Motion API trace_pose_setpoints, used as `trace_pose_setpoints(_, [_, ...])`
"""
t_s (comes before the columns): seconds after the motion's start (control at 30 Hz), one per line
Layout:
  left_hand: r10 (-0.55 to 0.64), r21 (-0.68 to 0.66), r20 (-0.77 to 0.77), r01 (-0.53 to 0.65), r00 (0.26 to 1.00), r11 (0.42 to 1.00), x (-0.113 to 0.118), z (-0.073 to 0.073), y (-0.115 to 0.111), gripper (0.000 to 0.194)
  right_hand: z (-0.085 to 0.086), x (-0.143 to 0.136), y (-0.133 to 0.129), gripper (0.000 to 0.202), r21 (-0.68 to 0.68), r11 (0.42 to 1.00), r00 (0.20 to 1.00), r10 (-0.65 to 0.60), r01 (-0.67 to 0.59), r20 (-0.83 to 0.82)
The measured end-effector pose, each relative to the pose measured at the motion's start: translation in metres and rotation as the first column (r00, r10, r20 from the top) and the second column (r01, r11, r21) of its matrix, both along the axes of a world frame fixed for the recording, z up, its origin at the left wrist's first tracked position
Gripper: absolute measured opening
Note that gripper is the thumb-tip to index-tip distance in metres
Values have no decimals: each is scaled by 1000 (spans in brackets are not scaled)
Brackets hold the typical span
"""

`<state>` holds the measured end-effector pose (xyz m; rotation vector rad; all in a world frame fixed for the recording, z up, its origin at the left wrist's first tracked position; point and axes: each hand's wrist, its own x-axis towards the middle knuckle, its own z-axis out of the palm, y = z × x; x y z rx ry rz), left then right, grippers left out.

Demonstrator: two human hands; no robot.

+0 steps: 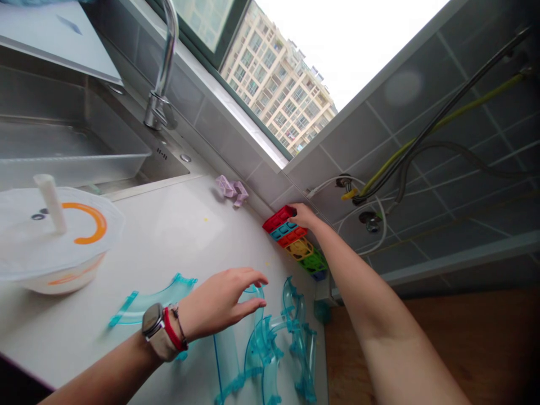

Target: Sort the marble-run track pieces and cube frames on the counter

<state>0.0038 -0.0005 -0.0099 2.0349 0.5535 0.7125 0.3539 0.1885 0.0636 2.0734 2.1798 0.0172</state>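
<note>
My right hand [302,216] reaches to the wall side of the counter, its fingers closed on the red end of a row of coloured magnetic tiles [298,246]. The row runs red, light blue, orange-red, yellow, green and dark blue; some fingertips are hidden by it. My left hand [228,301], with a watch and red band at the wrist, hovers with thumb and fingers apart and nothing between them. Beneath and beside it lie several clear blue track pieces [265,343]. Another curved blue track piece [156,301] rests behind the left wrist.
Small purple pieces [232,190] lie near the tiled wall. At left stands a white lidded tub [80,273] with an upright handle. Beyond it are a steel sink [169,163] and a faucet [162,84]. Hoses and valves [346,185] are on the wall at right.
</note>
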Motion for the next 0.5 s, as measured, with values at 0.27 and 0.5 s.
trace_pose_setpoints(0.27, [0, -1, -12, 0, 1000, 1000, 1, 2, 0, 32, 0, -8, 1, 36, 1, 1000, 1000, -18, 18, -10])
trace_pose_setpoints(0.5, [-2, -4, -14, 2, 1000, 1000, 0, 0, 0, 32, 2, -17, -2, 31, 2, 1000, 999, 16, -16, -35])
